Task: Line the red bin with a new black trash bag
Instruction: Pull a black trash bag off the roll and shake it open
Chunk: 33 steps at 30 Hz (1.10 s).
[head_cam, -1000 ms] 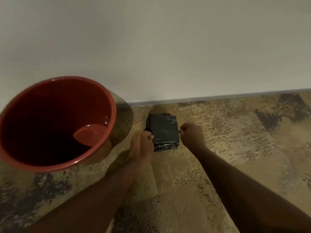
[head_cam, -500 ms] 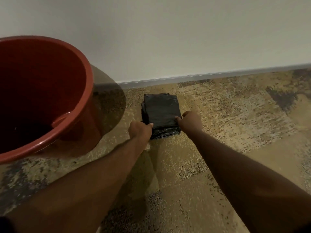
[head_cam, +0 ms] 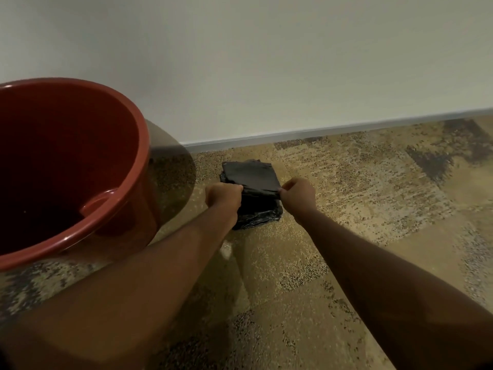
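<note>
A large red bin (head_cam: 144, 145) stands on the floor at the left, its dark inside bare, with a moulded handle at the near rim. A stack of folded black trash bags (head_cam: 250, 177) lies on the floor near the wall, right of the bin. My left hand (head_cam: 222, 200) pinches the near left corner of the top black trash bag. My right hand (head_cam: 297, 197) pinches its near right corner. The top bag's near edge is raised a little off the rest of the stack (head_cam: 257, 214).
A plain white wall with a grey baseboard (head_cam: 320, 130) runs just behind the stack. The floor is mottled tan and grey carpet (head_cam: 373, 198). The bin casts a shadow between itself and the bags.
Both hands have closed on the near corners of the top folded bag and lifted its edge. The view shifted, so the bin sits lower in frame than half a second ago.
</note>
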Each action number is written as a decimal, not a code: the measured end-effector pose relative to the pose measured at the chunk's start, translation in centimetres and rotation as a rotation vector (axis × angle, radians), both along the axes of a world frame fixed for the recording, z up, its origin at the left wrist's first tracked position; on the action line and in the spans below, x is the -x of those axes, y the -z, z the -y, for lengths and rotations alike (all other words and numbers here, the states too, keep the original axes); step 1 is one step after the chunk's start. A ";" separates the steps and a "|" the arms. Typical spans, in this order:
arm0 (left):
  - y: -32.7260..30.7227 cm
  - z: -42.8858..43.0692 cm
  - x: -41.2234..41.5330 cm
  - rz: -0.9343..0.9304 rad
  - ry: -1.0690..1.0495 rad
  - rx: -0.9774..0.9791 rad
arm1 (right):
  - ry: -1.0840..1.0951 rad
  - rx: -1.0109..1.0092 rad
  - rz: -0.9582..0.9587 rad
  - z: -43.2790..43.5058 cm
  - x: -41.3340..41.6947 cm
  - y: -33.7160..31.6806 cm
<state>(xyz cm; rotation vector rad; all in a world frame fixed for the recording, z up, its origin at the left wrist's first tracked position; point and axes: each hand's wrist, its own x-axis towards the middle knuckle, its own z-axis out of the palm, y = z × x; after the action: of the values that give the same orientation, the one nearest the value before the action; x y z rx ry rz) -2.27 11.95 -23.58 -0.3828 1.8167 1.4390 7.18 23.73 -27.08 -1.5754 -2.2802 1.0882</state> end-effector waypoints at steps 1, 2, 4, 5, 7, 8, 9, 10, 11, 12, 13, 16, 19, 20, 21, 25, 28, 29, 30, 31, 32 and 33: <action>0.1 -0.2 0.1 0.025 -0.034 -0.057 | -0.005 0.008 -0.019 0.0 0.1 0.0; -0.1 -0.5 0.3 0.026 -0.067 -0.109 | -0.002 0.001 -0.044 0.0 0.0 -0.4; -0.5 -0.9 0.4 0.032 -0.109 -0.162 | 0.023 0.004 -0.079 0.1 0.1 -0.6; -1.3 -1.1 0.6 0.032 -0.107 -0.199 | 0.053 0.010 -0.094 -0.1 0.3 -1.4; -1.4 -1.1 0.8 0.025 -0.106 -0.217 | 0.111 0.081 -0.095 -0.2 0.7 -1.8; -2.0 -1.1 0.8 0.023 -0.114 -0.229 | 0.136 0.118 -0.093 -0.4 0.8 -2.4; -2.0 -1.1 0.9 0.021 -0.110 -0.232 | 0.156 0.175 -0.089 -0.5 0.9 -2.6; -1.8 -1.0 1.0 0.010 -0.105 -0.228 | 0.172 0.204 -0.088 -0.6 1.0 -2.6; -1.9 -1.1 1.0 0.004 -0.085 -0.233 | 0.181 0.198 -0.080 -0.7 1.0 -3.1; -1.8 -1.1 1.0 0.001 -0.072 -0.235 | 0.184 0.196 -0.079 -0.8 0.9 -3.3; -1.7 -1.1 1.0 -0.002 -0.064 -0.230 | 0.195 0.189 -0.091 -0.8 0.9 -3.5; -1.1 -0.6 1.0 0.002 -0.056 -0.221 | 0.264 0.209 -0.180 -0.4 0.9 -3.3; -0.2 -0.2 0.8 0.041 -0.069 -0.239 | 0.348 0.269 -0.238 0.2 0.8 -3.0; 0.1 0.0 0.7 0.065 -0.062 -0.251 | 0.374 0.302 -0.259 0.3 0.9 -2.7; 0.2 0.2 0.6 0.092 -0.046 -0.261 | 0.404 0.347 -0.284 0.4 0.9 -2.7; 0.5 0.5 0.7 0.126 -0.042 -0.252 | 0.443 0.554 -0.404 0.4 1.2 -3.7; 0.7 0.7 1.0 0.136 -0.053 -0.251 | 0.501 0.637 -0.464 0.0 1.7 -5.0; 0.8 0.9 1.0 0.152 -0.050 -0.256 | 0.536 0.658 -0.487 0.1 1.8 -5.4; 0.9 1.0 0.9 0.167 -0.053 -0.268 | 0.551 0.682 -0.504 0.1 2.0 -5.7; 0.7 1.1 0.8 0.175 -0.054 -0.279 | 0.551 0.695 -0.514 0.2 2.2 -6.2; 0.7 1.3 0.8 0.181 -0.061 -0.294 | 0.551 0.707 -0.531 0.2 2.3 -6.4; 0.5 1.5 0.7 0.170 -0.065 -0.308 | 0.547 0.716 -0.548 0.3 2.4 -6.8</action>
<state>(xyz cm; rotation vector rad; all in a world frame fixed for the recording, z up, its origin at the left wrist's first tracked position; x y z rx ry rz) -2.96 10.46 -24.07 -0.3958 1.4322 1.6491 4.78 23.44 -20.33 -1.6554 -1.0594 1.9498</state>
